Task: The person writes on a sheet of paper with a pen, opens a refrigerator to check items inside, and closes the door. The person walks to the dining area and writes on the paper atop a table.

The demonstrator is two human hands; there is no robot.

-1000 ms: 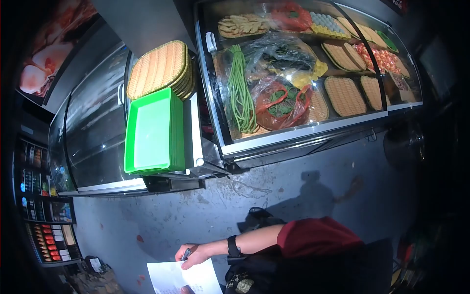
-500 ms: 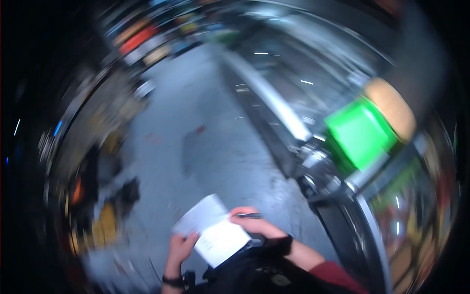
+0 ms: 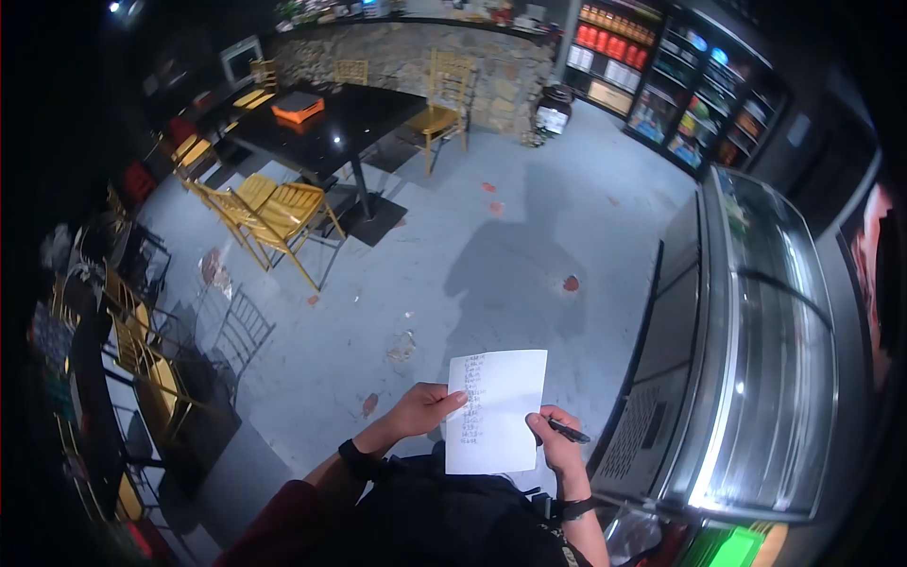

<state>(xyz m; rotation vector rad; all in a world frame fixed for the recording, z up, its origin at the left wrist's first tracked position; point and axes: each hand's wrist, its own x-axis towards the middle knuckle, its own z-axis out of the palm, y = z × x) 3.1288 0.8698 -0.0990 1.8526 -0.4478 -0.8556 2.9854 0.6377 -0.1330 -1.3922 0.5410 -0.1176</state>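
A white sheet of paper [image 3: 505, 416] with a handwritten column of lines down its left half is held upright in front of my body. My left hand [image 3: 425, 408] pinches its left edge, thumb over the writing. At the right edge, my right hand [image 3: 561, 440] has its thumb on the sheet. A dark pen [image 3: 570, 431] is held in those same fingers, pointing to the lower right. The writing is too small to read.
A glass display case [image 3: 770, 350] stands close on my right. Yellow chairs [image 3: 274, 213] surround a black table [image 3: 331, 128] bearing an orange box [image 3: 298, 111]. Drinks fridges [image 3: 699, 94] and a stone-faced counter [image 3: 496, 76] are at the back. Grey floor [image 3: 378, 283] lies ahead.
My view has turned left, bringing tables and chairs into sight. The paper, earlier tilted and creased, now stands straighter. My right hand has moved from its upper edge to its right edge.
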